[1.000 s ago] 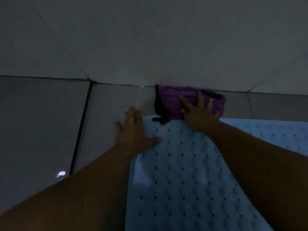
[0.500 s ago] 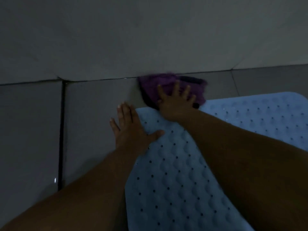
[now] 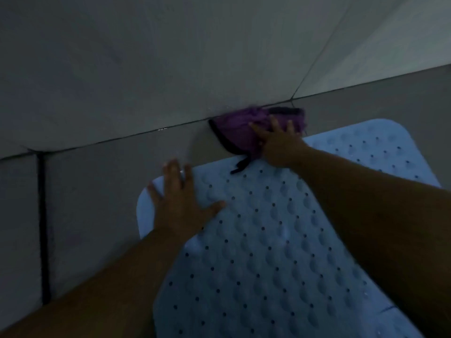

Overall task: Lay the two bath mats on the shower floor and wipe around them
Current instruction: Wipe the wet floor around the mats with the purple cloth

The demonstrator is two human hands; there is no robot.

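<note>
A light blue bath mat (image 3: 268,240) with rows of bumps and small holes lies flat on the grey shower floor. My left hand (image 3: 180,203) rests palm down with fingers spread on the mat's far left corner. A purple cloth (image 3: 239,128) with black trim lies bunched on the strip of floor between the mat's far edge and the wall. My right hand (image 3: 280,142) presses down on the cloth's right part, fingers spread over it. Only one mat is clearly visible.
The tiled wall (image 3: 170,69) meets the floor just behind the cloth. A dark grout line (image 3: 42,215) runs down the floor tiles at the left. The light is dim.
My right hand has slid the purple cloth rightwards along the foot of the wall. My left hand has shifted from the bare floor onto the mat's corner.
</note>
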